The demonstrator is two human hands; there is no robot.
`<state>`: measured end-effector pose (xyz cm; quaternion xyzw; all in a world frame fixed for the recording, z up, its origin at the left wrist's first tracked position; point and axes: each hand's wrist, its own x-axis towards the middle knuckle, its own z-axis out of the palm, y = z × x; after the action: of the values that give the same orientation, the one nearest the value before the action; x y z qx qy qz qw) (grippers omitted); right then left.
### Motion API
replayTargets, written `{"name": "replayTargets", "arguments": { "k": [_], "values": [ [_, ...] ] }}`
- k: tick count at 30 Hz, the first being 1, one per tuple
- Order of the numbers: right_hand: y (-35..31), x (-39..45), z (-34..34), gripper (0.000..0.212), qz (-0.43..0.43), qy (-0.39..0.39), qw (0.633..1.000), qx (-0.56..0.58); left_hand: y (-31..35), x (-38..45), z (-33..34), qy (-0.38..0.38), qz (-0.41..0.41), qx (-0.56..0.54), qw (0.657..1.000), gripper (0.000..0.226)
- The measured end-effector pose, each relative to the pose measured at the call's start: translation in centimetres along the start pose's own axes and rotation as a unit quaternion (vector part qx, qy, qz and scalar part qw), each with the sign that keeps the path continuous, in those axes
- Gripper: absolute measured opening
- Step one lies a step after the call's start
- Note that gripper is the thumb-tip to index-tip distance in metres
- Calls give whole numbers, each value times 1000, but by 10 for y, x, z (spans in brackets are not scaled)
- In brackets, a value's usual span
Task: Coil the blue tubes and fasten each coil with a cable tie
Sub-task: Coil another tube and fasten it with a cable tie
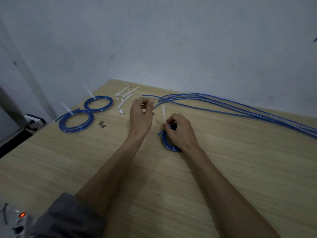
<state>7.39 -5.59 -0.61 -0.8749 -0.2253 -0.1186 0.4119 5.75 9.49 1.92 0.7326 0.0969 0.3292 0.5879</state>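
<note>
My right hand [180, 131] grips a small blue tube coil [169, 146] on the wooden table [240, 169]. A white cable tie [163, 112] sticks up from the coil at my thumb. My left hand [141, 112] hovers to the coil's left with its fingers curled in; I see nothing in it. Two tied coils lie at the far left, one [98, 103] behind the other [75, 121], each with a white tie tail standing up. Several loose cable ties [123, 100] lie between those coils and my left hand. Several straight blue tubes [223, 105] run from the middle to the right edge.
A wall stands right behind the table's far edge. A small dark mark [102, 124] sits on the table near the tied coils. A white plug block [34, 119] lies beyond the left edge. A grey device with an orange light [21, 214] is at the bottom left.
</note>
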Motion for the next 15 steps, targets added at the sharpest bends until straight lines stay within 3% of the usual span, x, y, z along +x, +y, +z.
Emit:
{"name": "replayTargets", "arguments": {
  "k": [2, 5, 9, 12, 15],
  "values": [
    [1, 0, 0, 12, 14, 22, 1000, 12, 5, -4, -2, -35, -56, -60, 996, 14],
    [2, 3, -2, 11, 41, 73, 995, 49, 5, -16, 2, -180, -119, -58, 975, 16],
    [3, 3, -4, 12, 42, 97, 992, 67, -5, -21, 5, -328, -61, 12, 943, 32],
    [2, 1, -4, 21, 46, 84, 994, 54, -12, -21, 4, -346, -49, 15, 937, 32],
    [2, 0, -4, 23, 41, 60, 997, 35, -17, -26, 10, -277, -28, 40, 960, 20]
  ]
}}
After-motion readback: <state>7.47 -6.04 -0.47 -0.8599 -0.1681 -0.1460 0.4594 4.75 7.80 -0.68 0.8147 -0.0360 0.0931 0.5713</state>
